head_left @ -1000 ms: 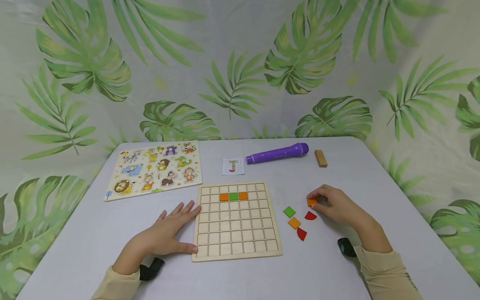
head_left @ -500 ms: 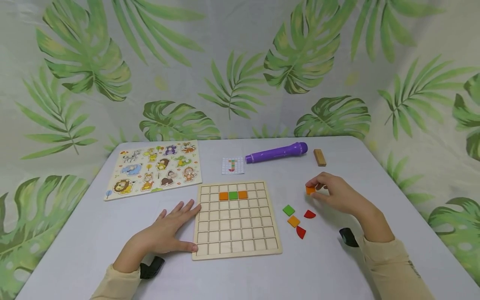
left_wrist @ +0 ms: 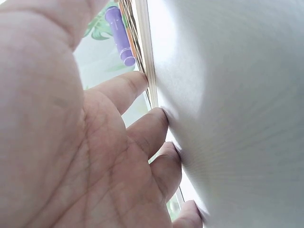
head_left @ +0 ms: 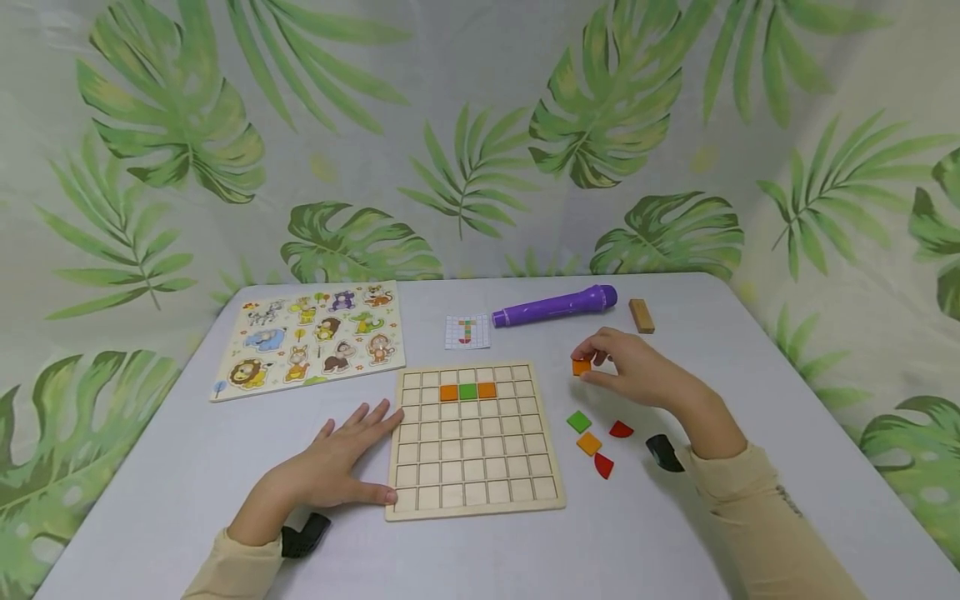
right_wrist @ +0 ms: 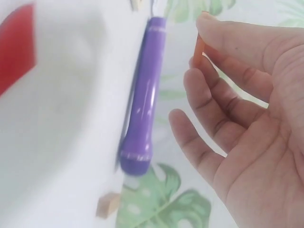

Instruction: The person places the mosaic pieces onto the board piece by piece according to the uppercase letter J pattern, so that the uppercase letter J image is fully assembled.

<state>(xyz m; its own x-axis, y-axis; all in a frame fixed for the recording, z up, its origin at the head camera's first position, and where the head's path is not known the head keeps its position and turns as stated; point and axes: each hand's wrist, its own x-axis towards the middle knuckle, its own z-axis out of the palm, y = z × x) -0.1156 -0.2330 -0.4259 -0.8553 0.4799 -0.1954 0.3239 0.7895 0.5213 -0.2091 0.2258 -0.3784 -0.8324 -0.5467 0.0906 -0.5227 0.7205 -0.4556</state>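
My right hand (head_left: 630,367) pinches an orange square tile (head_left: 581,367) between thumb and fingers, above the table to the right of the board; the right wrist view shows the tile (right_wrist: 199,50) edge-on. With fingers spread, my left hand (head_left: 330,462) rests at the left edge of the wooden grid board (head_left: 472,448), thumb and index finger touching it. Two orange tiles with a green tile (head_left: 468,392) between them lie in the board's second row. Beside the board are a green tile (head_left: 579,422), a yellow-orange tile (head_left: 588,444) and two red quarter-round pieces (head_left: 603,466).
Behind the board lies a small card (head_left: 467,332) printed with a coloured grid pattern. A purple toy microphone (head_left: 555,307) and a wooden block (head_left: 641,317) are at the back. An animal puzzle board (head_left: 311,337) lies at the back left.
My right hand has lifted the orange tile away from the loose pieces and carried it back and left toward the board. The left hand stays in place.
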